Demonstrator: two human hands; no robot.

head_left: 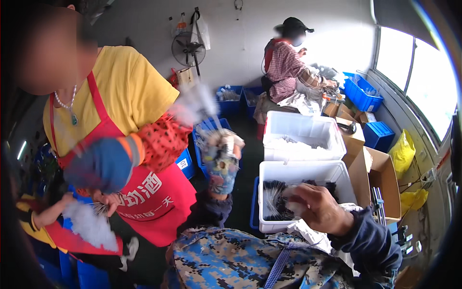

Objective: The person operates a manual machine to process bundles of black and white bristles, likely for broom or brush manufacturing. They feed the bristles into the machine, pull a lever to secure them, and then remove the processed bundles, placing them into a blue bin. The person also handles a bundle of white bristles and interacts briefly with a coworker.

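My left hand (227, 144), in a worn pale glove with a floral cuff, is closed round a bunch of thin wire stems with white fuzzy ends (199, 103), blurred by motion. A co-worker's red spotted sleeve (166, 137) reaches close to the bunch; whether that hand touches it I cannot tell. My bare right hand (317, 207) hovers over the near white bin (308, 168), its fingers curled together. Whatever it may hold is blurred. Inside that bin lie dark-bristled, thin-stemmed brushes (274, 197).
The far white bin (303, 125) holds white pieces. An open cardboard box (385, 178) stands at the right. At left, a co-worker in a red apron (154, 202) stands close; hands nearby hold another white bunch (91, 224). Another person (288, 62) works at the back.
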